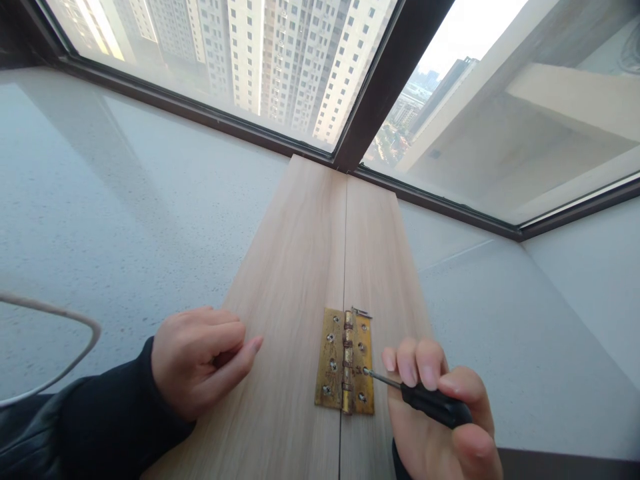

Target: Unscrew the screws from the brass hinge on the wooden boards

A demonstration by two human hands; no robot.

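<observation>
Two light wooden boards (300,267) lie side by side on a white sill, joined by a worn brass hinge (345,360). My right hand (440,413) is closed around a black-handled screwdriver (425,399), whose tip sits on a screw in the hinge's right leaf. My left hand (200,360) rests on the left board's edge, its fingers curled into a loose fist with nothing visible in it. A small loose screw (361,311) lies at the hinge's top right corner.
The white speckled sill (125,220) spreads to both sides of the boards. A dark window frame (365,107) runs along the back, with tall buildings outside. A thin curved white object (55,347) sits at the left edge.
</observation>
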